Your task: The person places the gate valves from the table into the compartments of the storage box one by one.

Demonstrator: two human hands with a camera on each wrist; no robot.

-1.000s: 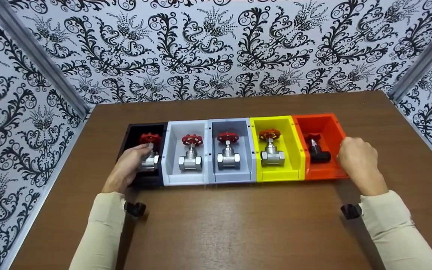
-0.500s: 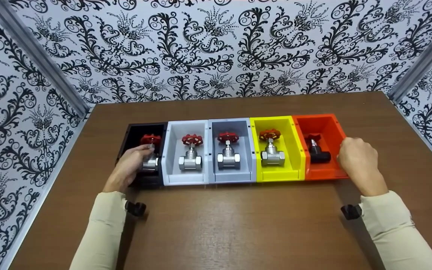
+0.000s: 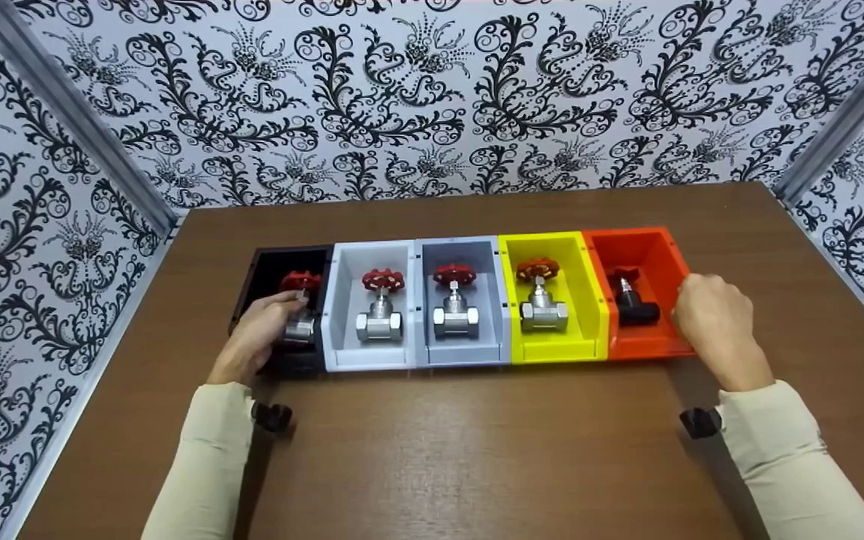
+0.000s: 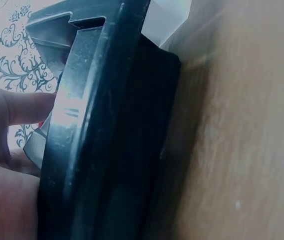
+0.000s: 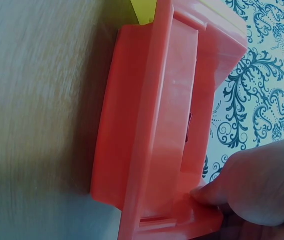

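Observation:
In the head view, my left hand [image 3: 258, 330] reaches into the black bin [image 3: 295, 363] at the row's left end. Its fingers grip a metal gate valve [image 3: 300, 328] with a red handwheel; part of the valve is hidden by the hand. The left wrist view shows the valve's metal end [image 4: 36, 147] between thumb and fingers, behind the black front wall. My right hand [image 3: 715, 319] grips the right wall of the orange bin [image 3: 657, 348], thumb inside, as the right wrist view shows. A dark-bodied valve [image 3: 634, 309] lies in that bin, beside the hand.
Between the end bins stand a white bin [image 3: 372, 358], a grey bin [image 3: 465, 354] and a yellow bin [image 3: 561, 351], joined in one row. Each holds a silver valve with a handwheel. The brown table [image 3: 447, 450] backs onto a patterned wall [image 3: 432, 97].
The valve in the black bin has tilted and sunk slightly under my left hand. My right hand keeps its hold on the orange bin.

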